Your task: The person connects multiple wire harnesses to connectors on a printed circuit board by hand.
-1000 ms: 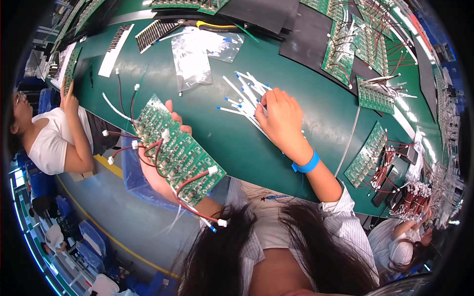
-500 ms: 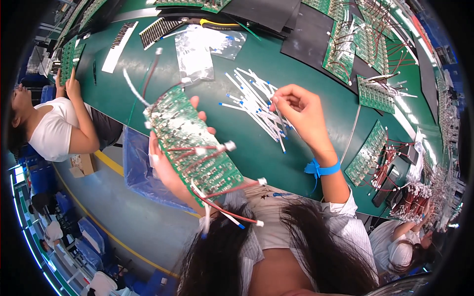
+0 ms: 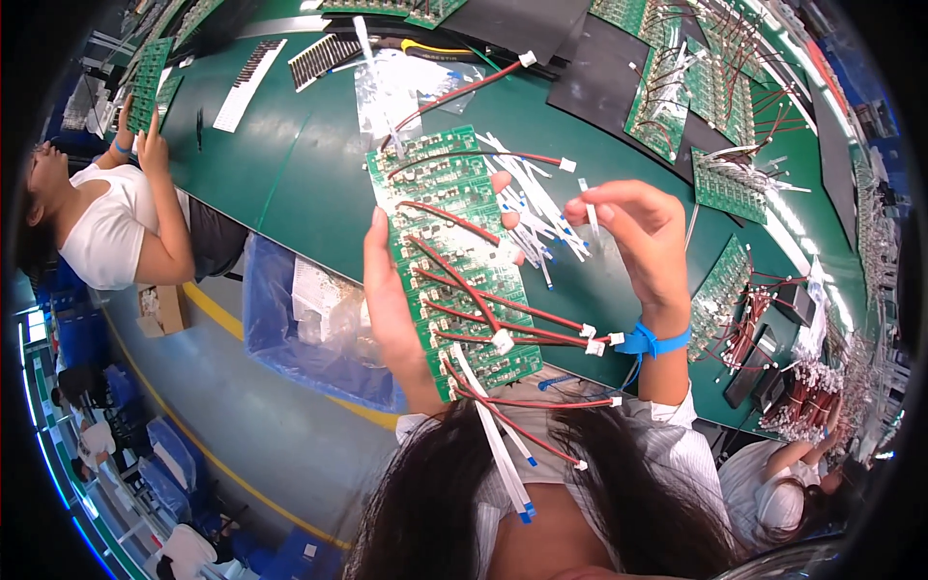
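Above the green counter, in the head view, the left hand grips a long green circuit board along its left edge, fingers curled behind it, the board lifted clear and tilted toward the person. Red wires and flat white ribbon cables dangle from the board's lower end. The right hand, with a blue wrist strap, pinches a single white ribbon cable between thumb and forefinger, the other fingers loosely curled, just right of the board. The loose wires could snag on the pile of white cables below, and the thin pinched cable might bend or slip if it meets the board at an angle.
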`<state>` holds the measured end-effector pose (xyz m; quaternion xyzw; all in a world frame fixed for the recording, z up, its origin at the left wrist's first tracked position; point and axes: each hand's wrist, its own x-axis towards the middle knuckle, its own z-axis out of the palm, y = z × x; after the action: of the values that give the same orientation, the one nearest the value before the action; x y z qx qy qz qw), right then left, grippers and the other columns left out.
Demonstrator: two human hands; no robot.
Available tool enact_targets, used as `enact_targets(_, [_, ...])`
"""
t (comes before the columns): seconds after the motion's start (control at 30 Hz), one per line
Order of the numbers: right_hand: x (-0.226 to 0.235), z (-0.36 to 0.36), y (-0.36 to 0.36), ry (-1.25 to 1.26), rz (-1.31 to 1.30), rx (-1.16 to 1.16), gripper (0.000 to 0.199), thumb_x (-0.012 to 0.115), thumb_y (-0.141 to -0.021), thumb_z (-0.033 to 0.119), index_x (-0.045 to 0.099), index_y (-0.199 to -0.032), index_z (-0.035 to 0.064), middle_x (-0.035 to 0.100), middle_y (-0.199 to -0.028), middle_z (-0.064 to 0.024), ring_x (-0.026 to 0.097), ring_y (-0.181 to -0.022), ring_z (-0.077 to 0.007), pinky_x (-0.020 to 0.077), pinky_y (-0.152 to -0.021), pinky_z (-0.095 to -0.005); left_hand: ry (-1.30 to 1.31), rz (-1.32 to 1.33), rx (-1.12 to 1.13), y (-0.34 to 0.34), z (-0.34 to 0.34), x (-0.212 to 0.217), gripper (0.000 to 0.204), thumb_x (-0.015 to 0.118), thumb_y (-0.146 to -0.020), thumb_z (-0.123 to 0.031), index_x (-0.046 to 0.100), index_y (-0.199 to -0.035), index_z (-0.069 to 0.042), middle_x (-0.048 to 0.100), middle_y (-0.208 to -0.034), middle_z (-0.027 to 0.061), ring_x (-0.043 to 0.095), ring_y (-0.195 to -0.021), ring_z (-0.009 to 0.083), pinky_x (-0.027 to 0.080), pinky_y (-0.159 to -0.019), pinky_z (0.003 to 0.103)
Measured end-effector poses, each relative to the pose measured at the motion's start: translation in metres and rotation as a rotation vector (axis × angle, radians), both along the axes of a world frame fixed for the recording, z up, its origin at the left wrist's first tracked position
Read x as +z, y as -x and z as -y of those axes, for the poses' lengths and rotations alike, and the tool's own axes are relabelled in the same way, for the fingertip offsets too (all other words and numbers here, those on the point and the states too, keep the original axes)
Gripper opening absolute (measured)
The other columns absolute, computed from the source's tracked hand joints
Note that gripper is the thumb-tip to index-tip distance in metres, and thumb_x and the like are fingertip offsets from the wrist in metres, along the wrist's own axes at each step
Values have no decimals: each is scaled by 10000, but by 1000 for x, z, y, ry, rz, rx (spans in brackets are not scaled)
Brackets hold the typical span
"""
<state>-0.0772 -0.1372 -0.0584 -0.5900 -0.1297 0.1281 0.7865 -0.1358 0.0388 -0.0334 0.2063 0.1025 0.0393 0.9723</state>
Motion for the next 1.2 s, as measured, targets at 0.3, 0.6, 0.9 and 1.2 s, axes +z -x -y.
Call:
enact_targets(0.3, [-5,12,0,-258,144,-116,176,652,-723,-81,567,-866,-25,544,-874,-90,545,-793,-145,464,-719,-250,89,-42,-123,2,13,11,561,234,-928,-421,369,-1284,-9,506,-1178,236,611,-781,322,548,-607,411])
enact_targets(0.6, [6,15,-5,-401,56,-166,192,582,-844,114,575,-972,-29,565,-860,-70,505,-797,-151,404,-756,-289,-9,-64,-134,5,24,16,545,215,-934,-417,406,-1255,-20,540,-1138,221,621,-760,282,551,-589,370])
enact_targets(0.9, [13,15,-10,-467,-71,-162,237,573,-843,100,564,-996,-80,587,-913,-92,548,-853,-145,439,-806,-287,-39,-39,-146,5,28,25,544,200,-940,-416,420,-1243,-20,549,-1140,210,621,-747,265,548,-629,357])
enact_targets(1.2, [40,1,-38,-364,-31,-103,269,563,-866,118,561,-1070,-58,595,-924,-97,575,-863,-187,482,-744,-296,-101,39,-258,-39,27,50,583,160,-939,-420,413,-1241,10,547,-1148,203,599,-910,285,538,-720,416])
